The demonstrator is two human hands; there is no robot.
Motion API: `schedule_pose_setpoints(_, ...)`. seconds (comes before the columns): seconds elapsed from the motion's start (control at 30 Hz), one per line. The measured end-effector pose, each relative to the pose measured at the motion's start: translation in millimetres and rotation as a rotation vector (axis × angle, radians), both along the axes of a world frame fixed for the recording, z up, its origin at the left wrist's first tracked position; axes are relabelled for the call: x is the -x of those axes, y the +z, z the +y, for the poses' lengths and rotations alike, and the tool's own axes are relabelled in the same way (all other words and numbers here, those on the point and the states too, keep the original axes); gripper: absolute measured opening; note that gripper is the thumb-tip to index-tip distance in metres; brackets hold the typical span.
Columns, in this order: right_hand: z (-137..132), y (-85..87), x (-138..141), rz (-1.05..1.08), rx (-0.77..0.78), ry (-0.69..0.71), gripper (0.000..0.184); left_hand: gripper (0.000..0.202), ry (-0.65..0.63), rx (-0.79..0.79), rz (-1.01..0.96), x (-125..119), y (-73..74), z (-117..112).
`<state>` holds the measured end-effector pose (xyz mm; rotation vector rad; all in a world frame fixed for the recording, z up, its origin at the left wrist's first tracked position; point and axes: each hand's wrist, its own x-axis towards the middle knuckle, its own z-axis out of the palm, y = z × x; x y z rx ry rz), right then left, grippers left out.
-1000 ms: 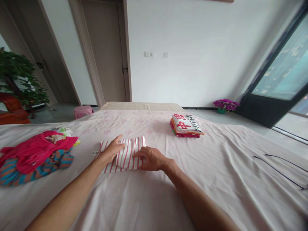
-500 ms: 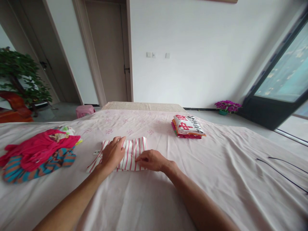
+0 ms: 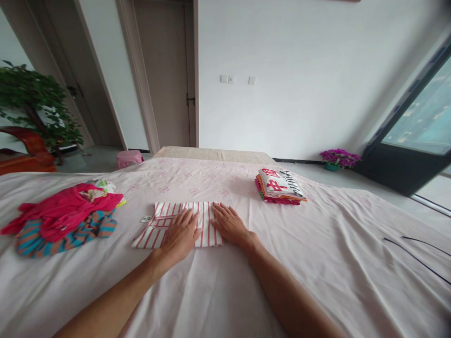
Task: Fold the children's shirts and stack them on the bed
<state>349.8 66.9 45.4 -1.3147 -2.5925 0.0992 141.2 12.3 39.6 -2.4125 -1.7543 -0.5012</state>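
A white garment with red stripes (image 3: 155, 234) lies folded into a flat rectangle in front of me, a small tag showing at its left edge. My left hand (image 3: 181, 234) rests flat on its middle, fingers stretched out. Over its right end lies my right hand (image 3: 230, 225), also flat with extended fingers. Neither hand grips the cloth. Part of the garment is hidden under both hands.
A loose heap of clothes (image 3: 73, 211), red and blue-brown striped, sits at the left. Beyond the right hand is a neat stack of folded clothes (image 3: 280, 185). Dark cords (image 3: 416, 256) lie at the right on the pale bedsheet (image 3: 218, 300).
My left hand has slid right to the garment's middle. My right hand has moved forward and flattened from a pinch onto the right end. The garment lies flatter.
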Motion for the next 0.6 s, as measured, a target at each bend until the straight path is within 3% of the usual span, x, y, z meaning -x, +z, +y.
schedule_pose_setpoints(0.17, 1.5, -5.1, 0.3, -0.009, -0.031, -0.052, 0.058, 0.056, 0.133, 0.058, 0.130, 32.2, 7.6, -8.5)
schedule_pose_setpoints(0.3, 0.0, -3.7, 1.6, -0.001, -0.022, -0.066, 0.059, 0.055, 0.169, 0.011, 0.093, 39.5, 7.8, -22.2)
schedule_pose_setpoints(0.43, -1.4, -2.2, 2.1, 0.014, 0.002, -0.064, 0.061, 0.045, 0.102, -0.074, 0.009, 32.3, 19.6, -19.0)
schedule_pose_setpoints(0.6, -4.7, 1.6, 1.4, 0.017, -0.023, -0.014, 0.059, 0.038, -0.020, -0.087, -0.162, 0.9, 37.6, 12.6)
